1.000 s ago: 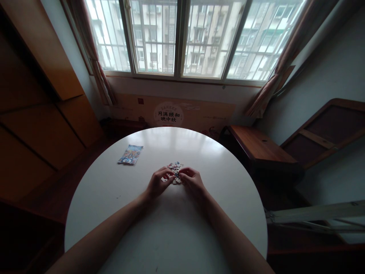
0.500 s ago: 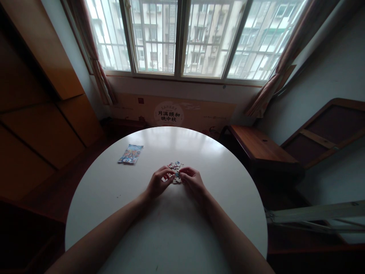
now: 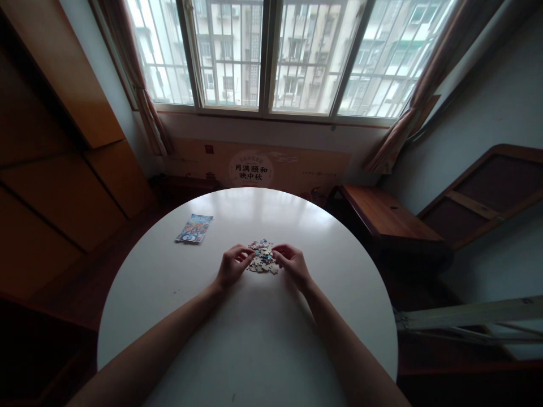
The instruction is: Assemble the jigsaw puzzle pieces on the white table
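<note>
A small heap of jigsaw puzzle pieces [image 3: 263, 264] lies on the white round table [image 3: 254, 339], some showing pale backs and others coloured faces. At the heap's left side my left hand [image 3: 234, 264] is closed in a pinch, with a teal puzzle piece [image 3: 257, 252] at its fingertips. My right hand [image 3: 293, 264] is on the opposite side, its thumb and fingers drawn together at the heap's edge. Whatever lies between those right fingertips is too small to make out.
A colourful printed packet [image 3: 194, 228] lies on the table to the left. Beyond the table are a wooden bench [image 3: 390, 212] at the right, a printed banner board [image 3: 292, 164] under the window, and wooden cabinets [image 3: 63, 192] at the left.
My hands have moved apart, the left one leftward and the right one rightward. More of the puzzle heap now shows between them. The packet has stayed in place.
</note>
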Demonstrator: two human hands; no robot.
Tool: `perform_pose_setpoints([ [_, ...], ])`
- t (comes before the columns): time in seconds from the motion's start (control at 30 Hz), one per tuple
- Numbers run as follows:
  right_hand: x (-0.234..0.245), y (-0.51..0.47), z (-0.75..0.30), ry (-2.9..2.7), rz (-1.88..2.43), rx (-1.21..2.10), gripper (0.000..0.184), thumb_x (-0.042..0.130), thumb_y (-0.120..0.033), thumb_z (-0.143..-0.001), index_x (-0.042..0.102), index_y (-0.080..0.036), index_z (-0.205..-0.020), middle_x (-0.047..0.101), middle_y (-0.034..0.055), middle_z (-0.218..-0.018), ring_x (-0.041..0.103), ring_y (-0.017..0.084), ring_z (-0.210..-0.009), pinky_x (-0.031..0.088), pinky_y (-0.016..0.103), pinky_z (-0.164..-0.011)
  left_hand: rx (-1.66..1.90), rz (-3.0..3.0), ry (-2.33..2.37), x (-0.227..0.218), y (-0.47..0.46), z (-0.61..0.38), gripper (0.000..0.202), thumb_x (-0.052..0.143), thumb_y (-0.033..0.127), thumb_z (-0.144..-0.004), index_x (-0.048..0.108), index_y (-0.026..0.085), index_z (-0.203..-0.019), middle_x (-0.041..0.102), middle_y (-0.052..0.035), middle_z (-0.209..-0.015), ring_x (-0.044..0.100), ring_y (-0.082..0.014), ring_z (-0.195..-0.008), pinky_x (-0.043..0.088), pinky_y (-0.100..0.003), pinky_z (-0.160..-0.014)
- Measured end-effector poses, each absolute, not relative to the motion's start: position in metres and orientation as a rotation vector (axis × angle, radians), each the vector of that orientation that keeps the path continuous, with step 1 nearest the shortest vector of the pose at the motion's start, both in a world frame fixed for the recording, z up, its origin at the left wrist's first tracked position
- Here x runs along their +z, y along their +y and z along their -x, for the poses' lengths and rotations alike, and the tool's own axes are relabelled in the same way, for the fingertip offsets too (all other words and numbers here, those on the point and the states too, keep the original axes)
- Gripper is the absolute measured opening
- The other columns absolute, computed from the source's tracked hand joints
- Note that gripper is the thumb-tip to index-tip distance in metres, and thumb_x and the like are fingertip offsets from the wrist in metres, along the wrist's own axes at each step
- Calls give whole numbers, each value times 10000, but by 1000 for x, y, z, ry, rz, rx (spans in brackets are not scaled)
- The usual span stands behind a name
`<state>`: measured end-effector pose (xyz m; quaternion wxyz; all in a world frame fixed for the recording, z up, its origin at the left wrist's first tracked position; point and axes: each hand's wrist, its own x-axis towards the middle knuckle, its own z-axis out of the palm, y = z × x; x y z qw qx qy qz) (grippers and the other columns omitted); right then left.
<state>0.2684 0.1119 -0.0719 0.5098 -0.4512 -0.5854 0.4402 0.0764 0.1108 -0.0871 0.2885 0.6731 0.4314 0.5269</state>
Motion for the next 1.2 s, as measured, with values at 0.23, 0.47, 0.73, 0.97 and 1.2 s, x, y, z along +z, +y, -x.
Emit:
perform_pose_setpoints([
  [0.23, -58, 100, -289, -2043, 1429, 634, 141, 657, -332, -688, 629, -199, -649, 619, 10, -609, 529, 131, -534, 350, 229, -498, 1414, -1568, 1217, -94, 118, -73, 252, 657, 367, -727, 661, 128, -803, 664, -46, -739, 602, -111, -535, 484, -206, -483],
  [0.47, -68, 102, -277, -2029, 1465, 444, 108, 633, -313, -730, 631, -206, -711, 622, 15, -700, 546, 137, -595, 372, 240, -547, 1398, -1542, 1190, -87, 114, -74, 250, 666, 365, -714, 656, 130, -799, 661, -42, -716, 601, -113, -532, 474, -203, -479],
  [0.73, -87, 113, -273, -1933, 1435, 215, 426, 478, -440, -847, 577, -158, -1151, 551, 153, -1160, 509, 261, -1084, 399, 387, -909, 1381, -1499, 1178, -86, 114, -74, 255, 678, 356, -702, 648, 121, -796, 650, -32, -683, 596, -111, -529, 459, -195, -488],
  [0.97, -86, 109, -250, -2321, 1541, 148, 798, 429, -647, -788, 228, -222, -1433, 172, 135, -1495, 165, 312, -1361, 180, 449, -1068, 1402, -1565, 1195, -89, 116, -75, 243, 650, 361, -728, 648, 132, -810, 661, -43, -769, 600, -113, -575, 474, -204, -522],
  [1.2, -88, 116, -242, -2444, 1511, 123, 898, 456, -721, -713, 172, -276, -1440, 56, 94, -1522, 90, 330, -1373, 123, 471, -1074, 1401, -1575, 1199, -87, 118, -75, 247, 651, 362, -721, 634, 122, -778, 653, -44, -751, 602, -117, -567, 486, -211, -517],
])
